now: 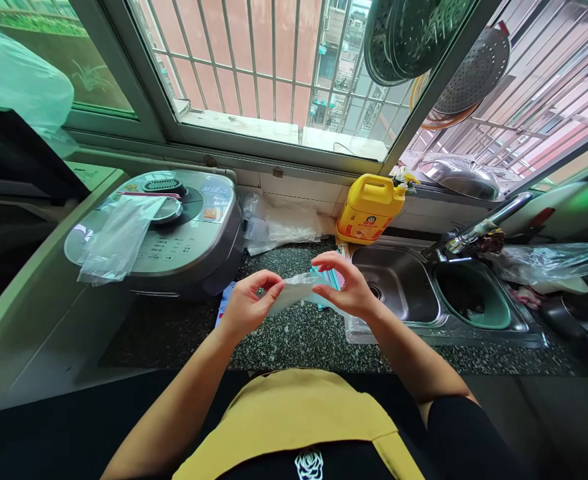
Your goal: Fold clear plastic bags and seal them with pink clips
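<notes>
Apron (304, 403): yellow over black with a white rose, on the person I'm watching, who stands a little left of the sink (399, 283).
Left hand (254, 303): thumb and fingertips pinched together on one end of the clear plastic film (297, 292).
Right hand (347, 283): at the film's other end, nearer the sink, thumb and forefinger spread wide; I can't tell whether the lower fingers touch anything.
Film: left of the sink, held up over the dark speckled surface (289, 343), between the two hands.
Handling: I'd call this step spreading or teasing out the film; the next move seems to call for a light, sure pinch from the wide hand, since stuff that thin clings and slips.
Turquoise packet (327, 275): just left of the sink, partly hidden behind the film, where a loose edge might catch.
Blue packet (224, 301): farther left of the sink, mostly covered.
Grey appliance (199, 240): well left of the sink, a limp clear bag (121, 237) across its lid.
Green basin (497, 310): in the sink's right side, out of the way.
Yellow jug (371, 210): by the sink's far left corner.
Crumpled plastic (289, 223): behind and left of the sink.
Colander (474, 73): beyond the sink, hanging by the barred window.
</notes>
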`<state>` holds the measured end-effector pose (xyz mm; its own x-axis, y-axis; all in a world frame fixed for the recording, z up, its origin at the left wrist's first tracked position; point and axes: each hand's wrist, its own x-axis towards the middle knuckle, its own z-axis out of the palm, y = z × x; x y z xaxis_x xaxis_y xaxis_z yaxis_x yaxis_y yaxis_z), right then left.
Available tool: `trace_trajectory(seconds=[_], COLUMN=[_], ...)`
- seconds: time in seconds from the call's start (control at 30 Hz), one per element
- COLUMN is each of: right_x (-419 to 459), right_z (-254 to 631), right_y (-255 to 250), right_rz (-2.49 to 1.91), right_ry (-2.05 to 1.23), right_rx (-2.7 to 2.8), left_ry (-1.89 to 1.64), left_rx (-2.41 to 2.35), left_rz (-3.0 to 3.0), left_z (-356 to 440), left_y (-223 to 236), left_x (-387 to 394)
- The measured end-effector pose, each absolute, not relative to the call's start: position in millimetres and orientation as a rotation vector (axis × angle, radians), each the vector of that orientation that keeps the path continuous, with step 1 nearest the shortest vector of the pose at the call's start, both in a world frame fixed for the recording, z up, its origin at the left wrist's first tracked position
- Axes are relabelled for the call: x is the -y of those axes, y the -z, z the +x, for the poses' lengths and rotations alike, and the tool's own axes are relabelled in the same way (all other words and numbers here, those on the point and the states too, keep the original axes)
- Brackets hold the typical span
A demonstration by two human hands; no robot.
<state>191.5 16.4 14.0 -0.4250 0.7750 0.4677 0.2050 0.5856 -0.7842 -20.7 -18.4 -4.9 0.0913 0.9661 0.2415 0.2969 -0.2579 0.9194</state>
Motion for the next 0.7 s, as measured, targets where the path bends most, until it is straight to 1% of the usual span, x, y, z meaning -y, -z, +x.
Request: trace_trajectory(seconds=[0.1,0.23,0.33,0.53,0.7], right_x=[-21.1,-29.5,-32.7,-31.6,-26.9], right_z=[195.6,196.9,193.6,193.3,201.5], right_y=[-25.1,-33.5,-31.7,-26.0,-26.8], right_rz=[-0.716,-0.631,-0.593,-0.585,-0.593], right_ry=[-0.709,-0.478,-0.387,-0.344,-0.385], right_rx=[1.986,2.286,2.404,2.426,2.398], left_ry=[-1.211,-1.209,-1.189,-1.128,-1.120], left_rx=[-1.249,-1.223,-1.208,-1.165,-1.149], left_rz=[1.666,1.685,1.698,1.710,1.641], left_z=[-20.3,-16.7,-13.2,-3.8,6.4], left_y=[3.3,3.6,7.5,13.1,19.8], left_x=[23.3,28.3,30.2,33.9,38.6])
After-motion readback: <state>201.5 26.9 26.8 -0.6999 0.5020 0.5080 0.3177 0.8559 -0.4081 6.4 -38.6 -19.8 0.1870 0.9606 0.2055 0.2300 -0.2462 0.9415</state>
